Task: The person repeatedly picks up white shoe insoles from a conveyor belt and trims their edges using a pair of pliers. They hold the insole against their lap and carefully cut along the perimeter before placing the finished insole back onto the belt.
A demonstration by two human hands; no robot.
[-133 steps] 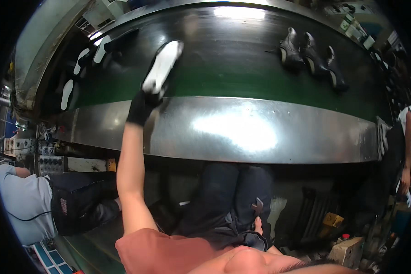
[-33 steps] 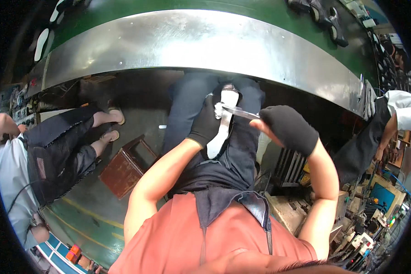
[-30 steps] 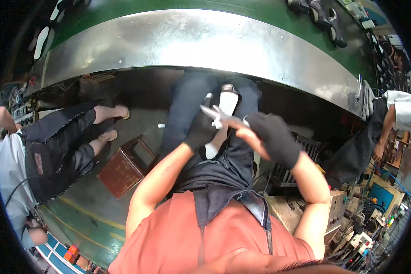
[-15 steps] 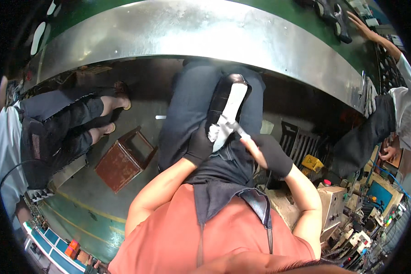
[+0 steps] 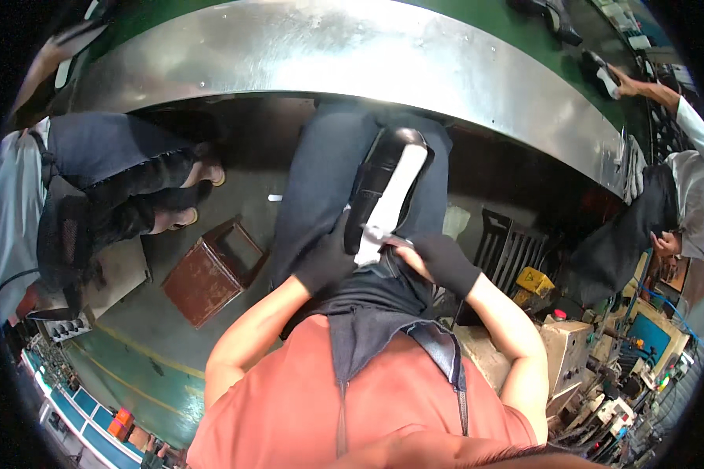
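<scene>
A black shoe (image 5: pixel 371 181) lies sole up or on its side across my lap, its shiny toe pointing away from me; which side is up I cannot tell. A long white sole-shaped strip (image 5: pixel 400 186) runs along it. My left hand (image 5: pixel 326 262), in a black glove with bare skin at the forearm, grips the shoe near its heel end; its fingertips are partly hidden. My right hand (image 5: pixel 444 262), also black-gloved with bare fingertips, holds a slim grey metal-looking tool (image 5: pixel 377 232). The tool's tip meets the near end of the white strip.
A long metal bench edge (image 5: pixel 305 55) spans the far side, with a green belt surface (image 5: pixel 477 16) beyond. To the left stands a brown metal stool (image 5: pixel 203 277). Co-workers' legs and hands (image 5: pixel 632 84) are at both sides. Machinery (image 5: pixel 567 352) crowds the right.
The tool has shifted slightly left and down toward the strip's near end. My left hand has moved left. At the right, a co-worker's hand has reached a shoe on the belt.
</scene>
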